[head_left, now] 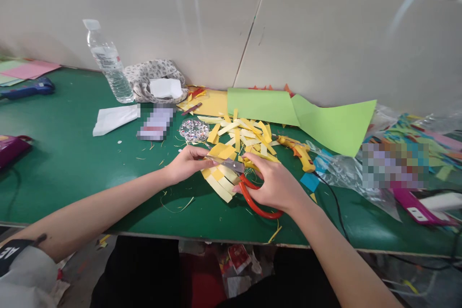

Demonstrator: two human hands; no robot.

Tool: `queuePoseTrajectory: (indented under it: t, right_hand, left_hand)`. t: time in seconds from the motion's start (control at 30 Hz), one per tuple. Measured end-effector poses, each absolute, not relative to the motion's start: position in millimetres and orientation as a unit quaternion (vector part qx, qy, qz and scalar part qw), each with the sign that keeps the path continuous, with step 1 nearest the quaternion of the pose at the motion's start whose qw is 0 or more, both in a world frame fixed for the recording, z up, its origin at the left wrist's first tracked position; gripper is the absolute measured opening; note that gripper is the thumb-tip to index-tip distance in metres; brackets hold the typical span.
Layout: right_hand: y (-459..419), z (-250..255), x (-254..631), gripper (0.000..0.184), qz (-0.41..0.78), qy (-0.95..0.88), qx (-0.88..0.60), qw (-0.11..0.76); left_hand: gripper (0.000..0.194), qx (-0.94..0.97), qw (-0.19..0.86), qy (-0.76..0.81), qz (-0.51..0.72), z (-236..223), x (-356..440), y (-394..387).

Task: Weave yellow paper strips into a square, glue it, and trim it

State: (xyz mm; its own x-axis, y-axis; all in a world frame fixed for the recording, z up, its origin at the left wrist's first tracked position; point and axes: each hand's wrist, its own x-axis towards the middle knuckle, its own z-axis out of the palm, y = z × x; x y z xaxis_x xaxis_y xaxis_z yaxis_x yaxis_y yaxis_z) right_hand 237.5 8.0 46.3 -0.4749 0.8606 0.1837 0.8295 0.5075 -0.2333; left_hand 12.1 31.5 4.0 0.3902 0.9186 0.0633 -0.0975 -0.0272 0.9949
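My left hand [186, 164] pinches the left edge of a woven piece of yellow and cream paper strips [221, 184] just above the table. In my right hand [276, 180] are scissors with red handles [249, 199]. Their blades point left across the paper, towards my left fingertips. The blades look nearly closed; whether they touch the paper I cannot tell. Right behind lies a heap of loose yellow and cream paper strips [236, 130]. A round clear dish of small coloured pieces [194, 130] is beyond my left hand.
On the green table [144, 207], a yellow glue gun [298, 151] with a black cord lies right. Green paper sheets [325, 125] lean near the partition. A water bottle [110, 65] and spotted cloth pouch [139, 77] stand back left. Plastic bags [355, 178] lie right.
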Motion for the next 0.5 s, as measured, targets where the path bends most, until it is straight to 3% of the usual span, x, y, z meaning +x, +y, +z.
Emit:
queuePoseTrajectory:
  t: [0.5]
  right_hand:
    - [6.0,44.7,239.8,0.062,0.067,-0.850,-0.502,0.145]
  left_hand:
    - [0.017,0.572,0.621,0.332,0.421,4.8,12.5,30.2]
